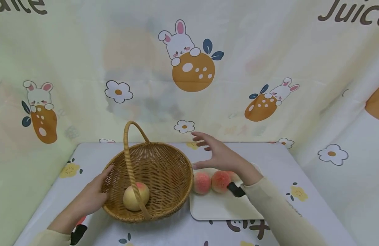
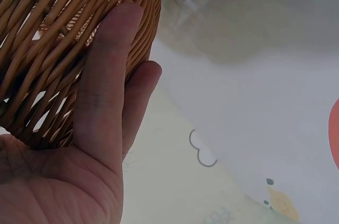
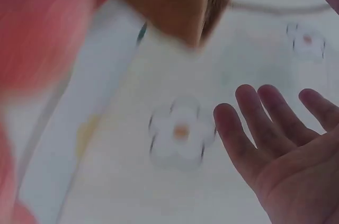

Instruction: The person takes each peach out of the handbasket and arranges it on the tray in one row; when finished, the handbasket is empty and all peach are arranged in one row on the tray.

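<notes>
A round wicker basket (image 1: 164, 171) with an arched handle (image 1: 127, 150) stands on the table, its mouth facing toward me. One pale yellow peach with a pink patch (image 1: 132, 201) lies inside, partly behind the handle. My left hand (image 1: 92, 193) rests against the basket's left outer side, its fingers (image 2: 100, 91) lying nearly straight along the wicker. To the right of the basket, my right hand (image 1: 218, 153) hovers with fingers spread and holds nothing. Below it, pinkish peaches (image 1: 202, 183) lie on a white tray (image 1: 220, 210), partly covered by my right forearm.
The table is covered with a printed cloth (image 1: 164, 235). A patterned curtain (image 1: 140, 112) hangs behind the table and down both sides. The tray sits close to the basket's right rim.
</notes>
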Tool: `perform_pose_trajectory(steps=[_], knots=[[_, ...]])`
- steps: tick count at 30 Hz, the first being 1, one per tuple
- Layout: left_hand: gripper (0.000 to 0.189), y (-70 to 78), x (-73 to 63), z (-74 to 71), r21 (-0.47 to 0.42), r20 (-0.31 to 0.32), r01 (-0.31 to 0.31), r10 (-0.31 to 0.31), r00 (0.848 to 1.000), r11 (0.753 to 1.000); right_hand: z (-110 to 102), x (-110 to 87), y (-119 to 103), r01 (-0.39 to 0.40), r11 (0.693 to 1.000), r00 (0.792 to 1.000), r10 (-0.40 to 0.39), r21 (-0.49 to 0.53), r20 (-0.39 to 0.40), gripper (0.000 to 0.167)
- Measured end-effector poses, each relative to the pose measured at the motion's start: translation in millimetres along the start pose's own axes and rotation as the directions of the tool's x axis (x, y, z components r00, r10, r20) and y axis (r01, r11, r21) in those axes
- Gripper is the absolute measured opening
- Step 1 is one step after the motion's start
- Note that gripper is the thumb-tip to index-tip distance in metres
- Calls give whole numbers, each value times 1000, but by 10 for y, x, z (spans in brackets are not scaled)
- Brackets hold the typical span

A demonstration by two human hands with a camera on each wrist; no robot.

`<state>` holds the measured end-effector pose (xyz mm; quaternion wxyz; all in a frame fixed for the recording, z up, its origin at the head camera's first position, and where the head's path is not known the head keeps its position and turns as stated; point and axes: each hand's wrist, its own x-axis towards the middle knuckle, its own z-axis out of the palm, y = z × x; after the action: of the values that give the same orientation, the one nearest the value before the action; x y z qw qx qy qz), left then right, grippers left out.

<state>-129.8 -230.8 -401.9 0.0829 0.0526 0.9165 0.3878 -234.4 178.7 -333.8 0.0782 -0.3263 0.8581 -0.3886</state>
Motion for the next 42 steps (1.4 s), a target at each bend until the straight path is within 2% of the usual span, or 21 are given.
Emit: perform_pose_trajectory(steps=[3, 7, 13, 17, 25, 30, 37, 42], knots=[[93, -4, 9, 18, -4, -5, -7, 7, 1000, 1000, 255, 230, -167, 29, 998, 998, -31, 59, 46, 100], [92, 5, 10, 33, -1, -16, -17, 17, 1000, 1000, 593, 444, -289, 34, 999, 990, -37, 25, 138, 99], [93, 2, -1, 39, -8, -10, -29, 29, 1000, 1000, 870, 516, -421, 5, 999, 970, 4, -37, 241, 100], [93, -9, -12, 27, -4, -18, -24, 24, 1000, 1000, 937, 545, -467, 9, 998, 966, 6, -56, 260, 100], [94, -8, -38, 17, -20, -25, -25, 24, 999, 999, 1007, 574, -457, -18, 997, 939, 44, -78, 342, 101], [95, 11, -32, 8, -16, -49, -49, 48, 998, 999, 972, 564, -486, -33, 996, 927, 64, -89, 371, 100], [94, 2, -22, 13, -7, -51, -48, 48, 998, 999, 848, 633, -601, -28, 991, 916, 79, -134, 393, 98], [92, 6, -36, 22, -1, -51, -40, 40, 998, 999, 876, 752, -641, -63, 983, 890, 134, -173, 436, 94]])
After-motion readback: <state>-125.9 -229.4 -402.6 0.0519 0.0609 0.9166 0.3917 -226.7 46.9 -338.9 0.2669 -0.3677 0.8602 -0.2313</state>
